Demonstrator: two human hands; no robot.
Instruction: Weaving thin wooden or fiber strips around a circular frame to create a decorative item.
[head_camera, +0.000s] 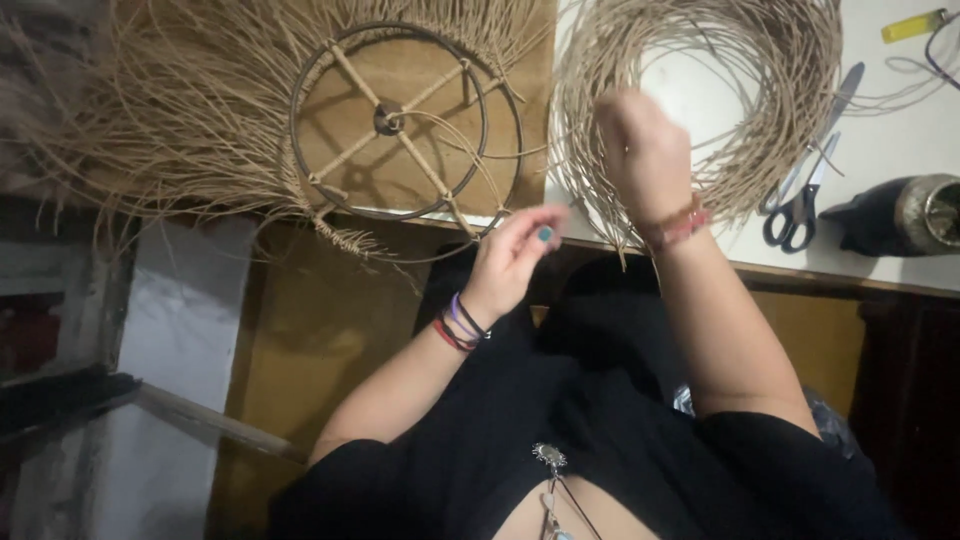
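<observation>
Two hands raised over surface (880, 150) edge: left hand (515, 255) pinching thin strand, right hand (645, 150) fisted, blurred, beside fibre coil (770, 110). Wire frame (400, 120) lies further left. Judgement: keep strand taut, avoid tangles.

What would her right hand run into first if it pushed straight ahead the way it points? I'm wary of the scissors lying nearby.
Probably the coil of rattan strands: the right hand is raised just before it, pointing away from the body. The scissors lie off to the side. Depth is unclear.

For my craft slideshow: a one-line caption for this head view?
Two hands, left and right, raised before a round metal wheel frame fringed with tan straw beside a coiled straw bundle.
</observation>
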